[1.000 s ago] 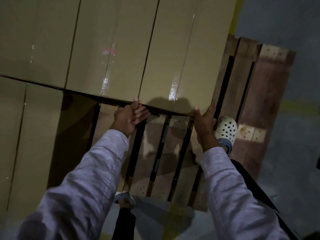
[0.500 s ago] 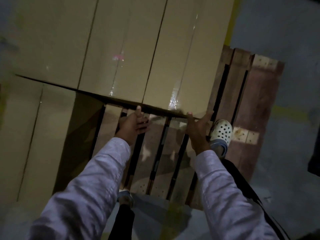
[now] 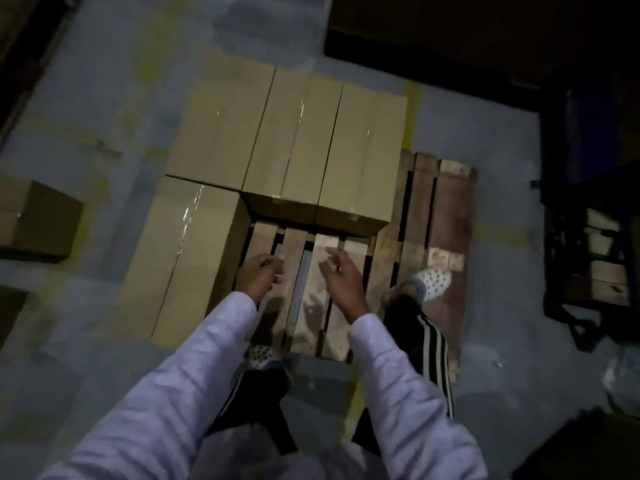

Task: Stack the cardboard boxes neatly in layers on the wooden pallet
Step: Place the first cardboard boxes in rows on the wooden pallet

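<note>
Already down on the wooden pallet (image 3: 450, 209): four cardboard boxes (image 3: 294, 140), three abreast along the far side, a fourth lengthwise on the left, touching them. Bare slats (image 3: 294, 244) in the near middle and a strip at the right, not yet filled. Hovering over those slats, left hand (image 3: 258, 275) and right hand (image 3: 341, 275), both empty, fingers loosely curled. Right foot (image 3: 433, 280) planted on the pallet itself. Likely trouble: catching a slat gap underfoot while carrying the next box, or setting it askew. Dim and blurred throughout; spare box (image 3: 38, 220) on the floor (image 3: 104, 98) cut off at left, dark rack (image 3: 588, 254) at right unreadable.
</note>
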`<state>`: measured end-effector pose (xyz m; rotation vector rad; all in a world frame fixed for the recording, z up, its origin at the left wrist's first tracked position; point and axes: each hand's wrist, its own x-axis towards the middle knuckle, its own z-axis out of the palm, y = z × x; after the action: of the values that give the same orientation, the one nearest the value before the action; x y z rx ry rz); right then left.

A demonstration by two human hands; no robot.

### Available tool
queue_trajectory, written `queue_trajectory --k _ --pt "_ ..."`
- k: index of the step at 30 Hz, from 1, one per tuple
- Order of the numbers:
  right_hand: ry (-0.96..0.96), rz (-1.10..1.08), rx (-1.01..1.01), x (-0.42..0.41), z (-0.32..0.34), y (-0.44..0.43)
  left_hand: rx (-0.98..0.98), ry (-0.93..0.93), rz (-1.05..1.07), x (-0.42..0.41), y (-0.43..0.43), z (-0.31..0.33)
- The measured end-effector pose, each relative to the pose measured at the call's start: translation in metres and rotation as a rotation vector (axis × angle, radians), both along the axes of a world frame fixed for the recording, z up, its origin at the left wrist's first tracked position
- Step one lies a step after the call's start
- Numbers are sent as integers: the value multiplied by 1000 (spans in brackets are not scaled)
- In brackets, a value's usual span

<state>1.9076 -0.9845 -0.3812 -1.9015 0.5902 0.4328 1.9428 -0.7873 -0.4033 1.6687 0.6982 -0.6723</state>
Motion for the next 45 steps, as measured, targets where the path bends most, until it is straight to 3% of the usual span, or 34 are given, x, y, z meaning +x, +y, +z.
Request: queue_trajectory --k 5,10,17,22,26,31,39,45 --pt "-10 9 89 -66 52 42 26 -90 -69 -74 40 49" --pt "-64 106 51 -131 94 71 -32 -99 -65 -159 76 86" --pt "-106 262 109 -223 120 129 4 -188 166 -281 147 116" --pt "-145 335 162 -289 118 191 63 -224 212 -378 211 139" --pt "-209 533 172 -348 120 247 97 -249 295 -459 272 145" --pt "-227 781 205 -388 123 341 130 -250 584 -566 359 139" --pt "-238 1211 279 -443 138 568 191 -264 1035 -715 514 126" --pt "-263 1356 309 -501 132 733 272 -242 1285 -804 632 130"
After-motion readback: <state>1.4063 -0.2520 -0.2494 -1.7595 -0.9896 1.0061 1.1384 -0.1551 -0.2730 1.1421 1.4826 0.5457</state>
